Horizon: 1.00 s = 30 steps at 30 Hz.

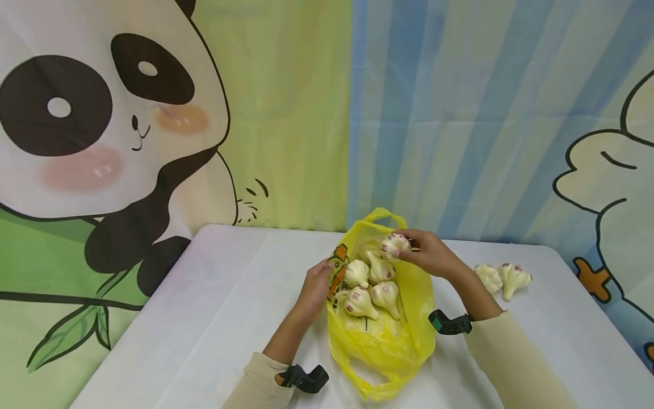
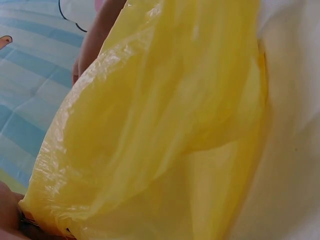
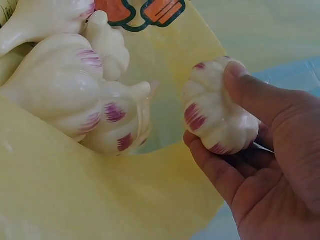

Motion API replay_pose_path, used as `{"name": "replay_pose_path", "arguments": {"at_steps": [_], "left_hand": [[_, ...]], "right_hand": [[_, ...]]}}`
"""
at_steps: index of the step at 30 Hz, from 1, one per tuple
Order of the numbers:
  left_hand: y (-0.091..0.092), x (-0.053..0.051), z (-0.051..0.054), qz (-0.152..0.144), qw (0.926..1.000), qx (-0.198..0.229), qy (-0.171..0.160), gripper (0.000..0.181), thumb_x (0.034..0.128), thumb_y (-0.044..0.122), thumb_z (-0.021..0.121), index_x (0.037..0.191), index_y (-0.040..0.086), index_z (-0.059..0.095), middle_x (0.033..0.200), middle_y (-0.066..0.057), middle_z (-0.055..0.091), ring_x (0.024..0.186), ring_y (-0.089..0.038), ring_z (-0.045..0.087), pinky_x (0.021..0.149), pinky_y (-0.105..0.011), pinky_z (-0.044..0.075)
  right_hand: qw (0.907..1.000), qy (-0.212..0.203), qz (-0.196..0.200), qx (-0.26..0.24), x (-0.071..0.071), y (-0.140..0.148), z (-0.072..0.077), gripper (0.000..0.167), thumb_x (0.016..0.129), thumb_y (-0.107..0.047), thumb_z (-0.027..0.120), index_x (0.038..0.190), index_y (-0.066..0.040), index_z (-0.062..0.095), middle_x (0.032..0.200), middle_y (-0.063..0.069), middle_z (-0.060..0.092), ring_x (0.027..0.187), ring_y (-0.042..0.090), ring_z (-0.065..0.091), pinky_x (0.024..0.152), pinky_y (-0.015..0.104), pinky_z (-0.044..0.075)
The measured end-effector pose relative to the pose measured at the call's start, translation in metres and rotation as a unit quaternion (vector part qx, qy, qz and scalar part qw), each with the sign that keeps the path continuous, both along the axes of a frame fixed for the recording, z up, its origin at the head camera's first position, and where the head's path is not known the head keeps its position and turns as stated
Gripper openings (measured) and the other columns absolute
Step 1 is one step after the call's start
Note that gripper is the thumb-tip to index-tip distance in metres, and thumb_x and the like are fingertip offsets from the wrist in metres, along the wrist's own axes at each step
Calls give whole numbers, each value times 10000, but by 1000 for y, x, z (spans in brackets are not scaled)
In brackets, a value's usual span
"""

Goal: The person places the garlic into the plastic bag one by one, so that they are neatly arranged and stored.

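A yellow plastic bag (image 1: 416,318) lies on the white table with its mouth spread, and several garlic bulbs (image 1: 359,302) with purple streaks rest inside it. My right hand (image 1: 431,255) pinches one garlic bulb (image 3: 215,107) between thumb and fingers above the bag's far right part. On the bag's left edge, beside an orange printed picture, my left hand (image 1: 315,287) grips the plastic. The left wrist view is mostly filled by the yellow bag (image 2: 150,125), which hides most of that hand's fingers.
Two more garlic bulbs (image 1: 513,279) lie together on the table (image 1: 230,295) to the right, beyond my right forearm. Behind the table hangs a printed curtain (image 1: 286,113) with a panda and stripes. Each wrist wears a black strap.
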<state>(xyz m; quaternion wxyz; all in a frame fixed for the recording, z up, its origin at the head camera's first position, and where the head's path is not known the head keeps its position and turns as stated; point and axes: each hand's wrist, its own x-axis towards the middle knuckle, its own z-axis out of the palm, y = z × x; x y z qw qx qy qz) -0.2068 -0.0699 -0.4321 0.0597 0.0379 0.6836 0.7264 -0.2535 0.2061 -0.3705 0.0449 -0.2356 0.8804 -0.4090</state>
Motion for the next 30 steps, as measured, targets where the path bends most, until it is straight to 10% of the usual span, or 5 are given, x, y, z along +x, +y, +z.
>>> {"name": "replay_pose_path", "arguments": {"at_steps": [11, 19, 30], "left_hand": [[0, 1, 0, 63, 9999, 123, 22, 445, 1060, 253, 357, 1366, -30, 512, 1185, -196, 617, 1092, -333, 583, 972, -501, 440], [1, -1, -1, -14, 9999, 105, 32, 453, 1061, 252, 356, 1389, -30, 490, 1249, -194, 593, 1134, -306, 569, 982, -465, 442], [1, 2, 0, -21, 9999, 104, 96, 445, 1066, 246, 345, 1363, -42, 508, 1205, -210, 606, 1102, -321, 579, 971, -489, 443]], "right_hand": [[9995, -40, 9, 328, -8, -15, -9, 547, 959, -204, 640, 1414, 38, 457, 1190, 162, 595, 1035, 304, 590, 763, 363, 519], [9990, 170, -9, 422, -6, -14, -18, 535, 966, -144, 627, 1447, -13, 432, 1041, 119, 577, 622, 203, 418, 573, 341, 392], [9999, 34, -36, 109, -9, -17, -26, 471, 983, -140, 598, 1413, 5, 470, 1242, 179, 561, 759, 222, 472, 645, 353, 415]]}}
